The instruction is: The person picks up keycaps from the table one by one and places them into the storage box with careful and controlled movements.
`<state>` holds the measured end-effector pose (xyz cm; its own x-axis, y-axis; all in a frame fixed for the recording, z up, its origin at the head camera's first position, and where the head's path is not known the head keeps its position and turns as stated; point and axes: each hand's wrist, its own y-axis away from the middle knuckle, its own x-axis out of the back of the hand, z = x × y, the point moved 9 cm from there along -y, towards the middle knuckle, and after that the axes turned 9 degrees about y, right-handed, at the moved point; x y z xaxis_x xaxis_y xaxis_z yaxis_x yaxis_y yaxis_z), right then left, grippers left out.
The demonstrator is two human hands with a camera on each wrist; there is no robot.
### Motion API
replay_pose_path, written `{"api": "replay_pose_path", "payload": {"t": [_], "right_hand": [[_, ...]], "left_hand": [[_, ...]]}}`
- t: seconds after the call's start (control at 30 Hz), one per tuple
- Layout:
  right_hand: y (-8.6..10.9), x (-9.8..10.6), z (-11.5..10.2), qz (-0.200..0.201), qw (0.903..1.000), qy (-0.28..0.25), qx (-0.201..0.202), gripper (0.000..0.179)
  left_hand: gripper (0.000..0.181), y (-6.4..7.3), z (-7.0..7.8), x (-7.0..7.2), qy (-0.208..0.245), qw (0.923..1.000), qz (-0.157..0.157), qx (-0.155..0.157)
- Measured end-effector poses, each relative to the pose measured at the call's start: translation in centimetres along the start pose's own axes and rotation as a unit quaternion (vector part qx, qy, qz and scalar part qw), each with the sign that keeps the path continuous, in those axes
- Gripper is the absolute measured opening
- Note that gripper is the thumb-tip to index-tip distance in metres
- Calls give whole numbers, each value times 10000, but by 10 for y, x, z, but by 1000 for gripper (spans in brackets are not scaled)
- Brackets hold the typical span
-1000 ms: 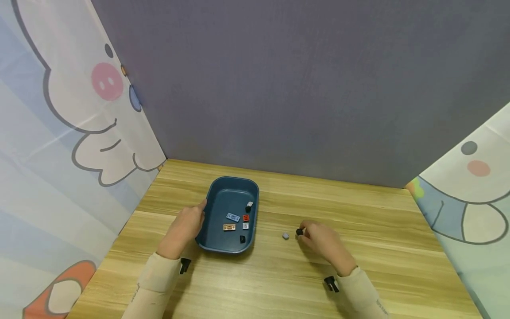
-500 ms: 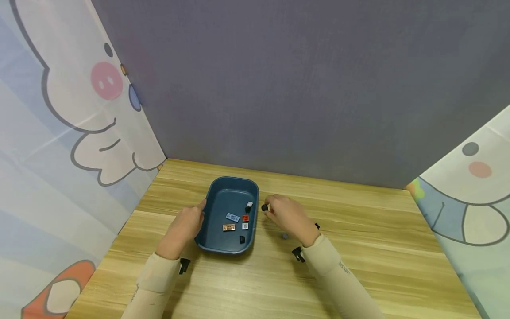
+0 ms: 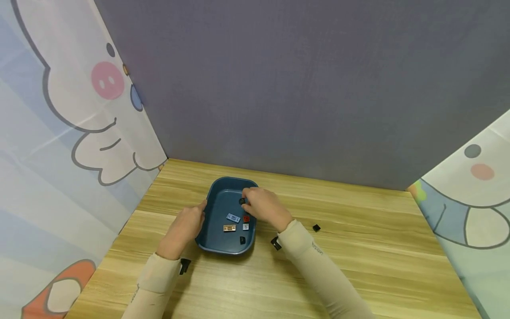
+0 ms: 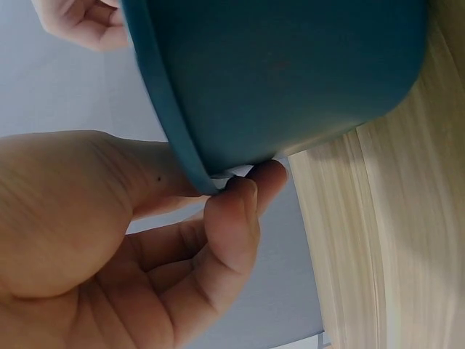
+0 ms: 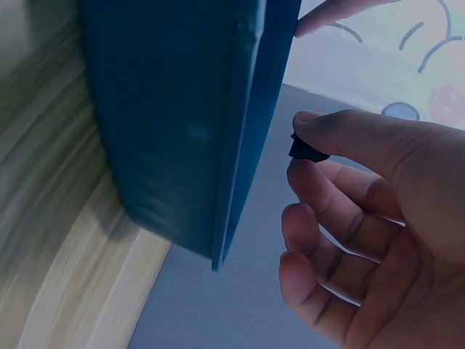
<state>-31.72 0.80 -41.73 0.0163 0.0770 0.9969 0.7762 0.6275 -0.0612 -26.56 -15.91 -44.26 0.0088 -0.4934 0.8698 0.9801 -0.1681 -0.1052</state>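
My left hand [image 3: 184,229] grips the left rim of a dark blue tray [image 3: 217,208], with finger and thumb tips at its edge in the left wrist view. Over the tray's right side, my right hand [image 3: 266,207] pinches a small black toy brick [image 5: 308,150] between thumb and index finger. Inside the tray lie a light blue printed tile [image 3: 233,218], a tan printed tile [image 3: 229,228], a red tile [image 3: 246,219], a white tile [image 3: 245,227] and a black piece [image 3: 242,240]. My right hand hides the tray's upper right part.
Another small black piece [image 3: 316,228] lies on the wooden table [image 3: 382,248], right of my right forearm. A grey panel [image 3: 295,88] stands behind the table. Cartoon-printed cloths [image 3: 79,133] hang at both sides.
My right hand has picked the black brick up off the table and carried it left, over the tray. Its forearm now covers where a small grey piece lay. The left hand stays on the rim.
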Motion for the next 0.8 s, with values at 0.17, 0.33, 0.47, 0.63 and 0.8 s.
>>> {"api": "replay_pose_path", "payload": {"t": [0.17, 0.33, 0.47, 0.63, 0.8], "right_hand": [[-2, 0, -4, 119, 9999, 88, -1, 30], [-2, -1, -2, 120, 9999, 32, -84, 35], [0, -1, 0, 140, 9998, 31, -103, 33], [2, 0, 2, 163, 9998, 43, -109, 32], [8, 2, 8, 223, 9996, -11, -161, 31]], "left_hand": [[41, 0, 1, -1, 27, 10000, 21, -43], [41, 0, 0, -1, 40, 10000, 56, -46], [41, 0, -1, 0, 37, 9999, 91, -54], [41, -1, -1, -2, 50, 10000, 34, -29], [40, -1, -2, -1, 45, 9999, 82, -54]]}}
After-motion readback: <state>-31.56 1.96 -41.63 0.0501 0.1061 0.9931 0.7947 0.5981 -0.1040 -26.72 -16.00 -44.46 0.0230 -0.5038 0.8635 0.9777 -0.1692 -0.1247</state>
